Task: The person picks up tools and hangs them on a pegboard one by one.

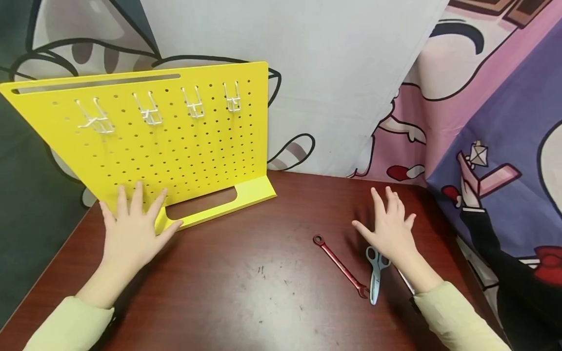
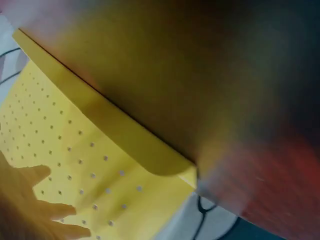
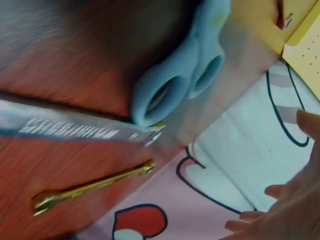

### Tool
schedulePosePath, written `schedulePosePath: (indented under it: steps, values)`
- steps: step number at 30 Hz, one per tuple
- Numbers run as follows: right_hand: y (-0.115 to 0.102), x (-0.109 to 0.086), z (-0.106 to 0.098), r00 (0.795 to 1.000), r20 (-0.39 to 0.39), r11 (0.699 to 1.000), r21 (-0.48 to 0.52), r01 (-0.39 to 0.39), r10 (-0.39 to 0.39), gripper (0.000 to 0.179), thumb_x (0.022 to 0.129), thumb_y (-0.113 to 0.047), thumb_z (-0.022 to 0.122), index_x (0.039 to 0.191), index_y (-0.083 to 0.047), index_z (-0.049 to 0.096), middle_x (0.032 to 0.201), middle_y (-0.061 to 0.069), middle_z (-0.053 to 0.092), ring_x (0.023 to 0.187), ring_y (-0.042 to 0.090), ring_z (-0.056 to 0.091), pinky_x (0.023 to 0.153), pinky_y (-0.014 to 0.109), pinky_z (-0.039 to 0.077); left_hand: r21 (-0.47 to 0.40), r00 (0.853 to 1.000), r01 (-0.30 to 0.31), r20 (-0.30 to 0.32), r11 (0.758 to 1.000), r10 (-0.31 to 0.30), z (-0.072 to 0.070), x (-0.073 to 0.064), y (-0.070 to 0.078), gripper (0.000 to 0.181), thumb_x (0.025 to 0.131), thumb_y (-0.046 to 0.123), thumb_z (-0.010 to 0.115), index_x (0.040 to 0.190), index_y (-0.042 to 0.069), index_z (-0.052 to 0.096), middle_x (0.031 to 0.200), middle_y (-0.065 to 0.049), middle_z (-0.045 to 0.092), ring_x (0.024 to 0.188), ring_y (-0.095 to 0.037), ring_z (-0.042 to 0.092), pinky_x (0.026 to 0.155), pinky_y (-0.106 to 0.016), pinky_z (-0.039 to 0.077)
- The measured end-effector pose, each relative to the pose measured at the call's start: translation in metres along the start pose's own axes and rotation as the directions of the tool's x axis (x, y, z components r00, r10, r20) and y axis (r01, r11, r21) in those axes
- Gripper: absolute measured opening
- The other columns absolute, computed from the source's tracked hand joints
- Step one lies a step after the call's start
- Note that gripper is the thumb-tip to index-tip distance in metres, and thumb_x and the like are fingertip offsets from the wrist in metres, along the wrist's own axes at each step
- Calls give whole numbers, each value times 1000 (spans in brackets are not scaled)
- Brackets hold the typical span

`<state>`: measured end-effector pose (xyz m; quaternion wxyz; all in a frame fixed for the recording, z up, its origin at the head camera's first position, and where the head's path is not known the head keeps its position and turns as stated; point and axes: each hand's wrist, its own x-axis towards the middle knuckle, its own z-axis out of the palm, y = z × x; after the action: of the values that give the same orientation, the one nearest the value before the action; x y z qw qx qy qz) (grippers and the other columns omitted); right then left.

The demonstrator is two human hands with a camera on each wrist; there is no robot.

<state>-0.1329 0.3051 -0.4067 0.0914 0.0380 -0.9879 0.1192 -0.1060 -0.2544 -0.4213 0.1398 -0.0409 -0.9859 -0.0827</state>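
Left hand (image 1: pixel 131 234): fingers spread and extended, nothing gripped. The lower near corner of the yellow pegboard (image 1: pixel 210 141) is overlapped by these fingers in the head view; whether contact is made cannot be told.

Right hand (image 1: pixel 391 231): fingers fanned, slightly bent, nothing gripped. They are held above the desk (image 1: pixel 228 292), well apart from the left fingers.

Nearest the right fingers, the blue-grey scissors (image 1: pixel 375 278) are seen lying on the desk, handles just below the palm and blades directed toward the person. To the left of these fingers and nearer the person, a red wrench (image 1: pixel 340 265) is laid obliquely, its lower end just beside the scissor blades. Under the right wrist, a pale strip with printed markings (image 3: pixel 75 127) is partly hidden in the head view. On the strip's far side from the scissors, a gold-coloured wrench (image 3: pixel 95 185) is recorded by the right wrist camera.

Beyond the left fingers, the pegboard is stood on the desk by its base; four white wire hooks (image 1: pixel 151 117) are mounted in a row along its upper part.

Farthest out, behind the desk, a cartoon-printed cloth (image 1: pixel 342 87) is hung.
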Motion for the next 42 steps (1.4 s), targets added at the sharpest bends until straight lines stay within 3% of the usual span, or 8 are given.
schedulePosePath:
  steps: [11,16,19,23,29,35,38,42]
  values:
    - [-29,24,9,981,-163,978,163,133,-106,86,94,-31,76,162,1,33,164,31,35,148,52,36,117,75,30,-67,970,-52,-241,996,35,-19,-9,-34,65,101,37,54,162,15,43,164,-34,36,153,-57,28,129,-71,12]
    - [-47,38,11,974,-183,958,228,176,-136,81,96,-26,75,161,1,35,163,27,38,151,46,37,123,66,31,-78,929,-34,-369,996,2,-31,-7,-45,66,102,43,44,157,7,48,160,-34,42,149,-57,38,128,-69,20]
    - [-60,46,16,967,-207,943,264,204,-151,78,97,-24,74,160,2,36,162,25,41,152,43,38,126,60,32,-103,896,-1,-442,995,-45,-34,-7,-52,69,101,46,41,154,3,51,159,-33,45,142,-59,44,124,-70,29]
    - [-77,59,24,953,-255,916,320,241,-161,74,98,-21,73,159,3,39,158,26,46,148,42,43,126,55,33,-196,886,100,-428,975,-177,-35,-7,-59,66,104,39,42,159,2,45,164,-29,42,144,-58,43,123,-70,30]
    - [-107,82,37,937,-307,873,398,283,-164,65,98,-14,72,155,3,46,146,24,55,138,39,53,120,52,40,-328,858,256,-355,909,-370,-34,0,-66,62,108,32,35,162,2,39,165,-29,41,152,-54,38,128,-66,24]
    - [-138,102,45,949,-274,847,457,271,-155,59,101,-13,70,154,-1,48,148,19,57,140,34,54,119,48,44,-469,822,315,-300,825,-485,-34,14,-69,59,108,26,31,162,3,38,163,-30,43,152,-53,37,127,-66,24]
    - [-152,112,48,961,-243,817,522,246,-135,57,102,-13,69,154,-2,49,148,17,58,139,32,56,119,44,46,-549,804,333,-260,767,-535,-34,20,-67,58,108,23,32,160,1,41,161,-32,45,151,-53,38,127,-66,25]
    - [-167,126,53,976,-190,755,624,203,-105,54,103,-13,68,153,-2,50,146,16,60,137,30,58,119,39,46,-615,764,418,-161,669,-625,-33,26,-65,56,110,24,31,160,2,41,160,-29,46,151,-49,40,129,-59,26]
